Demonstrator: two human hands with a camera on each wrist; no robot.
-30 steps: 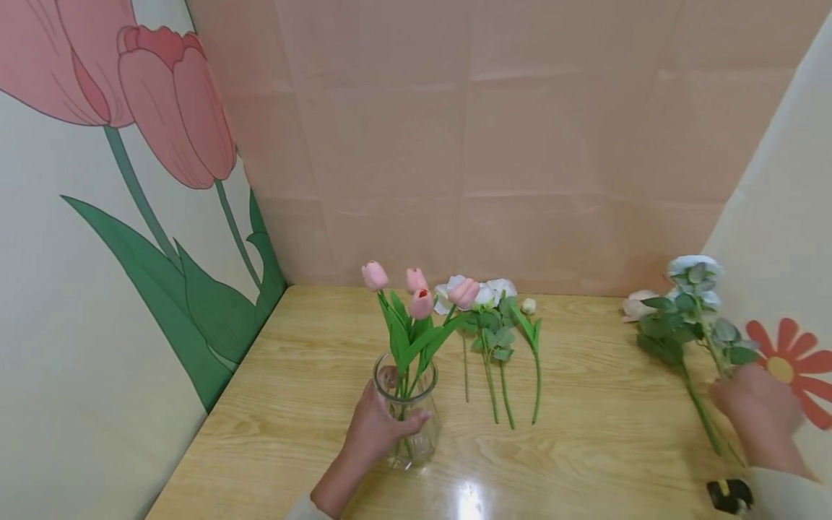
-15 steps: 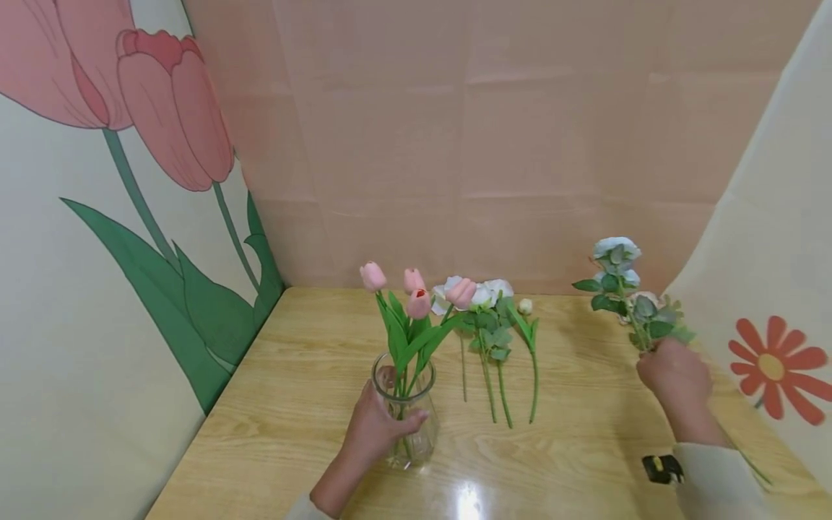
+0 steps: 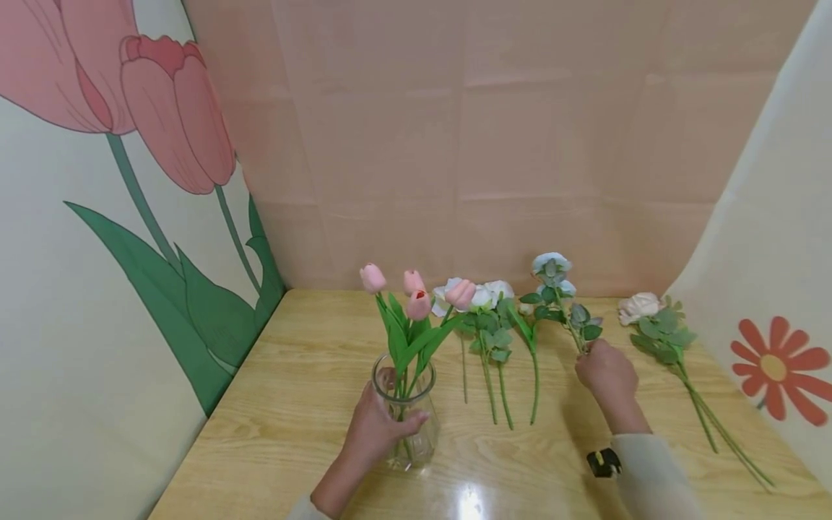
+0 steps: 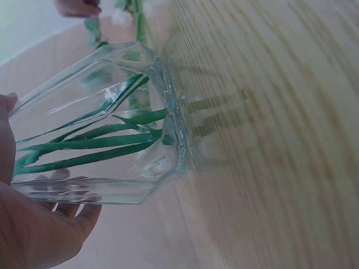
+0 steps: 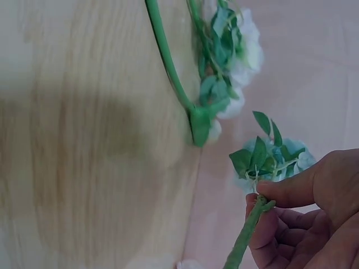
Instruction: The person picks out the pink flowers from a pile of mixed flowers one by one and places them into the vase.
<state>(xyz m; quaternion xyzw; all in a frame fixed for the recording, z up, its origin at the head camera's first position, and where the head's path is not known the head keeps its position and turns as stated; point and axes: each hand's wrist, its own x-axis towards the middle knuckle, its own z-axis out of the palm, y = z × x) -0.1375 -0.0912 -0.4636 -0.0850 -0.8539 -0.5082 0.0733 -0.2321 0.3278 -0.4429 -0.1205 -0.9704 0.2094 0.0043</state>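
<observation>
My left hand grips a clear glass vase that stands upright on the wooden table. Several pink tulips rise from it; through the glass in the left wrist view their green stems show. My right hand holds a light blue flower with green leaves over the table, right of the vase. In the right wrist view, thumb and forefinger pinch its green stem, and the blossom lies partly behind the leaves.
White flowers on leafy stems lie behind and right of the vase, beside a long green stem with a white bud. A pale pink rose lies farther right, its stems crossing another. Fabric walls stand behind and at both sides.
My right hand has carried the blue flower leftward from the right side, leaving the pale pink rose lying on the table. My left hand has stayed on the vase.
</observation>
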